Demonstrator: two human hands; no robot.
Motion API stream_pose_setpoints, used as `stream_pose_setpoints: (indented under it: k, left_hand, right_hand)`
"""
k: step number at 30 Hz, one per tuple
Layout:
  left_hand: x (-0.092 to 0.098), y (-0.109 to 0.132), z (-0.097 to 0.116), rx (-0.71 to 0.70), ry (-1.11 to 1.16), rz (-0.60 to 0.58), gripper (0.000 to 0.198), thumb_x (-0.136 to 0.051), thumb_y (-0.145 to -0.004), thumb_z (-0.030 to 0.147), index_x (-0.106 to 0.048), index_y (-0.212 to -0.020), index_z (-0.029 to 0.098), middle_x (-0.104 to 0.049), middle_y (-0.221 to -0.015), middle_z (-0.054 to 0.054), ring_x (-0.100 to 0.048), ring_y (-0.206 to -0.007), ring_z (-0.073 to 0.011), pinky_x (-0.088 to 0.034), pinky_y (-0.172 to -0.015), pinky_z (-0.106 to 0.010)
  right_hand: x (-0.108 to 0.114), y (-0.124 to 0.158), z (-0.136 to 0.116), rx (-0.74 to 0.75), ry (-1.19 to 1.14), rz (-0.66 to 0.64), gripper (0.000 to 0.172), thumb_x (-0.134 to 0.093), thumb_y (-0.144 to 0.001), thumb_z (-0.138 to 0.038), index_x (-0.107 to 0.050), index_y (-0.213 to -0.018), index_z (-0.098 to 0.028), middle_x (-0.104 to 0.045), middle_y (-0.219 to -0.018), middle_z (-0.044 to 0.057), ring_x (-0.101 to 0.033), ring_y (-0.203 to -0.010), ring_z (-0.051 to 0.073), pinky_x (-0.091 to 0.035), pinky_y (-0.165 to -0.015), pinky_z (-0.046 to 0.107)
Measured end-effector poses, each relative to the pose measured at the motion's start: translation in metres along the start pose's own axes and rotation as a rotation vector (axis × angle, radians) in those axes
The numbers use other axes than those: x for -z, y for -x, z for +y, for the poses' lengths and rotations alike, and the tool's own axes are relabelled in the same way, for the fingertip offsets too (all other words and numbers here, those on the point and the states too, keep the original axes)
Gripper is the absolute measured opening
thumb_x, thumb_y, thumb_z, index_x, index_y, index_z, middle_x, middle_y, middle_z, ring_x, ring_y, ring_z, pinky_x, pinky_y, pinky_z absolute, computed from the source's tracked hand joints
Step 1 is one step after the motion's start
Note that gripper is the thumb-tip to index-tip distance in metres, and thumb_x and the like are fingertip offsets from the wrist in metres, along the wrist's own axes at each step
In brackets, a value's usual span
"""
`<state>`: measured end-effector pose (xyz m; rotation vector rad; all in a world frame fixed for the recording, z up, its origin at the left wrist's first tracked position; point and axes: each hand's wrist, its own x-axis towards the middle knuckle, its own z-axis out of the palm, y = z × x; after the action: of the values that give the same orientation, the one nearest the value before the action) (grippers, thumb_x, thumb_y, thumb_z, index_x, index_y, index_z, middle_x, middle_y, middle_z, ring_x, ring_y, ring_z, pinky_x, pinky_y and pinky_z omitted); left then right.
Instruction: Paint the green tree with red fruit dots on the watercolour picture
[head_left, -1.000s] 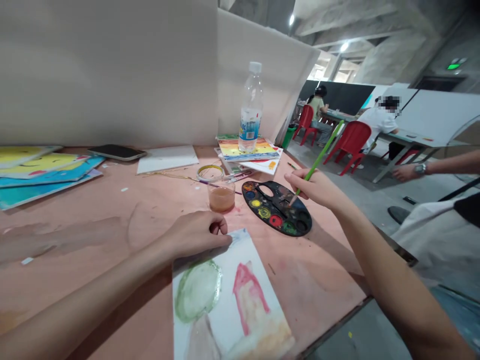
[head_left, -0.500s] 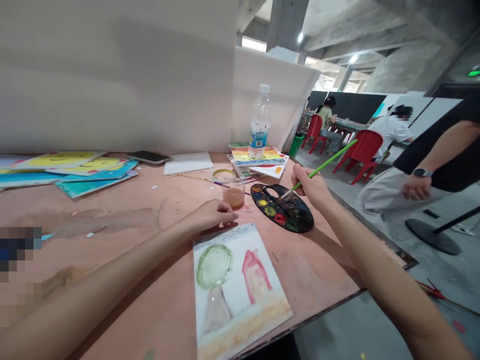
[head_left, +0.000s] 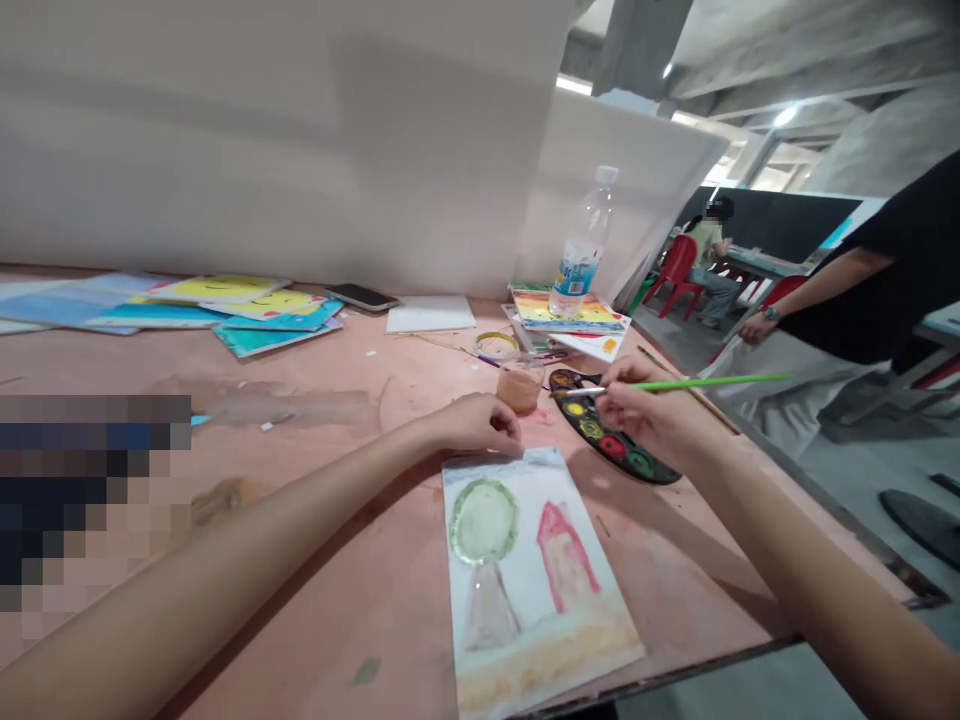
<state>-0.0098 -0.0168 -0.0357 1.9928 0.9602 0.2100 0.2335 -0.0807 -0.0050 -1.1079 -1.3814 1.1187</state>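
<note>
My right hand [head_left: 645,405] pinches a paintbrush [head_left: 697,382] with a bright green handle. The brush lies nearly level, its bristles pointing left by the near rim of a dark oval palette [head_left: 637,464] with colored paint wells. Part of the palette is hidden behind that hand. Loosely bent, the fingers of my left hand [head_left: 480,425] rest at the top edge of a painting [head_left: 525,580], and I see nothing held in them. The painting has a green round tree shape, a pink pointed shape and a tan ground band. A clear cup of brownish water [head_left: 519,388] stands just beyond my left hand.
A water bottle [head_left: 581,255] stands on stacked pictures [head_left: 555,310] at the back. A tape roll [head_left: 496,345], a white sheet [head_left: 430,314], a phone [head_left: 361,297] and several paintings [head_left: 277,335] lie along the white partition [head_left: 262,150]. A person in black [head_left: 862,290] stands beyond the table's right edge.
The brush has left the palette wells and swung to nearly level, its tip now closer to the cup. My left fingers have curled more. The view has turned left, so the scene sits farther right.
</note>
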Motion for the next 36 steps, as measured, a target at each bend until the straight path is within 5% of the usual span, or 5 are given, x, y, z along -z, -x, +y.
stream_pose_setpoints:
  k: [5, 9, 19, 33, 36]
  left_hand:
    - [0.0, 0.0, -0.004, -0.052, -0.04, -0.046, 0.02, -0.071, -0.064, 0.032, -0.074, -0.077, 0.018, -0.067, -0.073, 0.002, -0.056, -0.073, -0.0159, -0.036, -0.061, -0.024]
    - [-0.002, -0.003, -0.006, -0.072, -0.069, -0.023, 0.012, -0.07, -0.059, 0.024, -0.071, -0.068, 0.018, -0.061, -0.066, 0.004, -0.051, -0.067, -0.0142, -0.032, -0.058, -0.025]
    - [-0.004, -0.003, -0.004, -0.084, -0.074, -0.024, 0.019, -0.071, -0.062, 0.026, -0.075, -0.078, 0.017, -0.069, -0.071, 0.001, -0.057, -0.068, -0.0152, -0.036, -0.058, -0.025]
    - [-0.004, -0.005, -0.003, -0.094, -0.112, -0.04, 0.02, -0.074, -0.065, 0.026, -0.075, -0.083, 0.016, -0.069, -0.074, 0.0, -0.058, -0.069, -0.0147, -0.036, -0.058, -0.024]
    - [-0.004, -0.005, -0.003, -0.085, -0.118, -0.036, 0.02, -0.074, -0.066, 0.028, -0.075, -0.083, 0.016, -0.068, -0.073, 0.001, -0.058, -0.067, -0.0141, -0.036, -0.057, -0.024]
  right_hand:
    - [-0.061, 0.031, -0.003, -0.002, 0.228, -0.318, 0.008, -0.071, -0.073, -0.018, -0.066, -0.079, -0.019, -0.064, -0.073, -0.001, -0.056, -0.062, 0.011, -0.041, -0.054, 0.022]
    - [-0.088, 0.038, 0.0, 0.09, 0.4, -0.314, 0.009, -0.059, -0.071, -0.011, -0.063, -0.072, -0.019, -0.061, -0.069, -0.002, -0.055, -0.063, 0.012, -0.039, -0.056, 0.022]
    - [-0.09, 0.048, 0.012, 0.13, 0.53, -0.3, 0.014, -0.057, -0.08, -0.024, -0.055, -0.067, -0.02, -0.06, -0.062, -0.001, -0.054, -0.058, 0.013, -0.037, -0.054, 0.023]
    - [-0.089, 0.053, 0.011, 0.068, 0.525, -0.35, 0.011, -0.056, -0.077, -0.018, -0.053, -0.067, -0.02, -0.056, -0.059, -0.004, -0.049, -0.055, 0.011, -0.033, -0.051, 0.023]
    - [-0.089, 0.054, 0.012, 0.056, 0.531, -0.276, 0.011, -0.055, -0.078, -0.02, -0.053, -0.067, -0.02, -0.057, -0.061, -0.003, -0.051, -0.056, 0.012, -0.035, -0.053, 0.023]
